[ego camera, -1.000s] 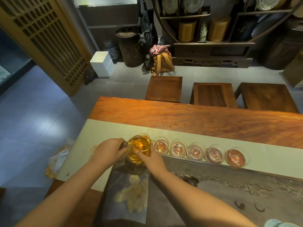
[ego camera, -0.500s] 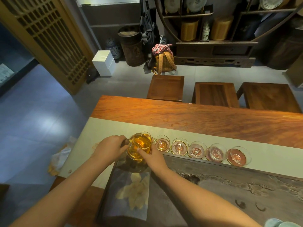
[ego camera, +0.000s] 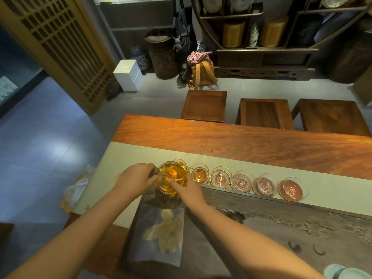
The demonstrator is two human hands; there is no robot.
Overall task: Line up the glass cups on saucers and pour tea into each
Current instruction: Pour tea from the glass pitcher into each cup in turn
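1. Pitcher (ego camera: 173, 177) of amber tea hangs tilted over the left end of the cup row, at about 6 o'clock on the pale runner (ego camera: 332, 186).
2. Left hand (ego camera: 135, 178) is curled round its dark handle; right hand (ego camera: 186, 191) lays straight fingers against the glass wall to steady it.
3. Spout points toward 3 o'clock, at the second cup (ego camera: 199, 174), which already shows amber.
4. To pour well, I judge: keep the tilt shallow, hold the spout low over the cup's centre, stop short of the rim, then shift one cup toward 3 o'clock.
5. Count: one pitcher; six cups on saucers, the first (ego camera: 179, 162) half hidden behind the pitcher; four still look empty.
6. Three wooden stools (ego camera: 204, 104) stand at 12 o'clock.
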